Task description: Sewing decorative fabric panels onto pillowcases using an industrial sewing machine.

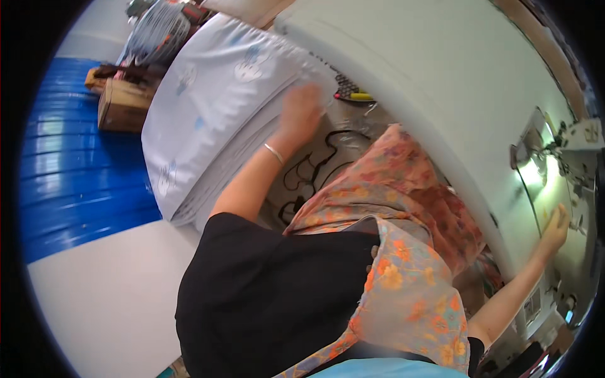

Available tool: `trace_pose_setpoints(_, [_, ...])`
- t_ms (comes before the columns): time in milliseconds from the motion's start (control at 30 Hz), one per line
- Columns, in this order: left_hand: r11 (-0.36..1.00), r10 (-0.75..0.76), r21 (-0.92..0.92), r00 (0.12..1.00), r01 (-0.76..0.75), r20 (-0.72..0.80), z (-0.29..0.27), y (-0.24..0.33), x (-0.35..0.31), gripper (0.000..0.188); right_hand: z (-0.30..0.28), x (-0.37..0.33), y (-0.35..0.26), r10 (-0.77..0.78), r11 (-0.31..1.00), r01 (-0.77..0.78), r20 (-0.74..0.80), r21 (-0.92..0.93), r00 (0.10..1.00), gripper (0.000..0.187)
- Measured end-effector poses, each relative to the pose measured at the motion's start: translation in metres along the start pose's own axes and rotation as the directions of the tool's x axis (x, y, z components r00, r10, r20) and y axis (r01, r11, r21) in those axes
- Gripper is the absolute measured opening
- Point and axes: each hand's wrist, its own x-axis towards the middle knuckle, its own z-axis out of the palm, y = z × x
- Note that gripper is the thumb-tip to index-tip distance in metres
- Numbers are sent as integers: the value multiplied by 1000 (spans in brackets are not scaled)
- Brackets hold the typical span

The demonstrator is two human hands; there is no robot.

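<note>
In the upper centre of the frame, the left hand (301,112) is at the layered edge of a bulky white fabric stack (214,104); motion blur hides its fingers, so I cannot tell how far they are open or whether they grip the cloth; the stack, upper left, is smooth and softly folded, with pale cartoon prints and a puckered, gathered upper edge.

At the right rim, the right hand (554,230) lies near the lit sewing machine (583,135), fingers loosely extended, with nothing visible in its hold; beneath spreads a smooth, pale worktop (435,69).

Thin, flower-printed cloth (394,170) bunches at centre; glossy, ridged blue flooring (82,164) fills the left, below a boxy tan block (123,107).
</note>
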Motion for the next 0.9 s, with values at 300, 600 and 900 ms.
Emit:
trace_pose_setpoints(300, [907, -422, 126, 870, 403, 257, -10, -156, -44, 65, -4, 14, 44, 8, 999, -8, -11, 42, 1000, 27])
trace_pose_setpoints(600, [646, -476, -360, 723, 674, 501, -32, -206, -35, 49, -3, 24, 55, 18, 993, -15, -22, 115, 1000, 27])
trace_pose_setpoints(900, [749, -346, 596, 938, 290, -22, -23, -267, -61, 39, 5, 13, 29, -3, 980, 0, 15, 197, 1000, 28])
